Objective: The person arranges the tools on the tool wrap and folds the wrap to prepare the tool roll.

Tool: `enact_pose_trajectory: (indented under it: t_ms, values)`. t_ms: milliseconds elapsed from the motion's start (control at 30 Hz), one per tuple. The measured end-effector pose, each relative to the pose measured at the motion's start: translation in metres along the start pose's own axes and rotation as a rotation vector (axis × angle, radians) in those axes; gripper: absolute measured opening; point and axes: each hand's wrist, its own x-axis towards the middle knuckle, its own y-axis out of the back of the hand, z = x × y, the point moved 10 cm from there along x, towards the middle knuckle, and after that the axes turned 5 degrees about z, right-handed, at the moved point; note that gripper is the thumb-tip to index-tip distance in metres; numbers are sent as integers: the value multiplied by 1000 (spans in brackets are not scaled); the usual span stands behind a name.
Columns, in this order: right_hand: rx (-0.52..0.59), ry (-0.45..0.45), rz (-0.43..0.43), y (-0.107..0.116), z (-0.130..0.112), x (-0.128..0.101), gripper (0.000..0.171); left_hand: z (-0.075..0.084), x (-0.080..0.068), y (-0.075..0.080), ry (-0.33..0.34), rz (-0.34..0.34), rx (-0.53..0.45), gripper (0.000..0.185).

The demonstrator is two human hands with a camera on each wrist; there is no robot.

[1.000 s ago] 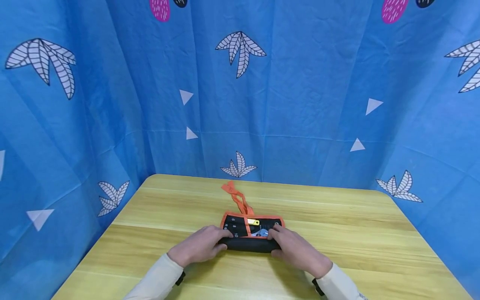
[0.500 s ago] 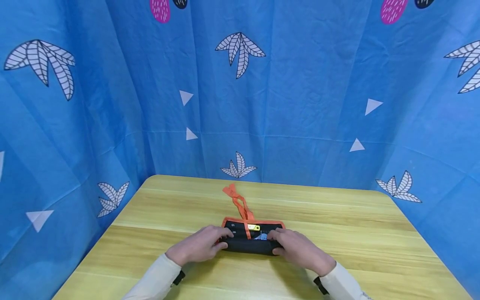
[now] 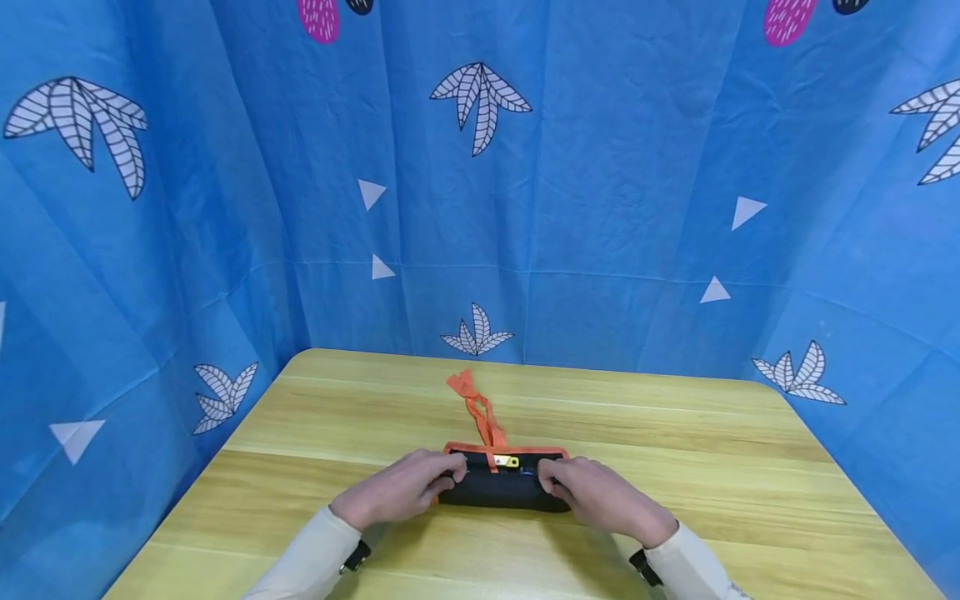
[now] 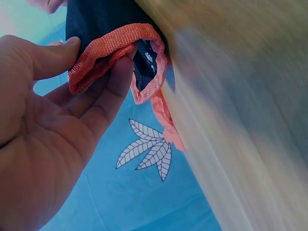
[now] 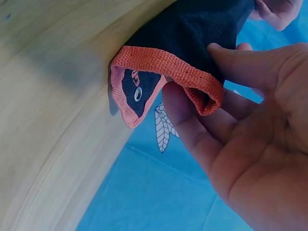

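While both hands grip its ends, left hand (image 3: 401,490) and right hand (image 3: 596,497), the black tool roll (image 3: 498,485) lies mid-worktop (image 3: 675,450), nearly rolled up; only a narrow far strip and the orange tie strap (image 3: 474,406) remain loose.
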Motion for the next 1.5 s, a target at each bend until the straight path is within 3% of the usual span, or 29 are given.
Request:
enact_pose_trajectory:
  t_ms: [200,567,933,1233,1500]
  values:
    - [38,-31,2,2,3,-1,27,-3,-2,3,39,5,-66,19]
    - [176,-98,-7,0,17,1,16,-21,-5,4,232,34,-159,11]
    - [328,-172,-3,-1,39,1,13,-27,-6,4,305,67,-225,19]
    - [340,-324,79,6,59,-1,17,-31,-9,13,377,162,-242,31]
    - [320,-327,73,5,59,-3,29,-34,-9,13,365,186,-100,51]
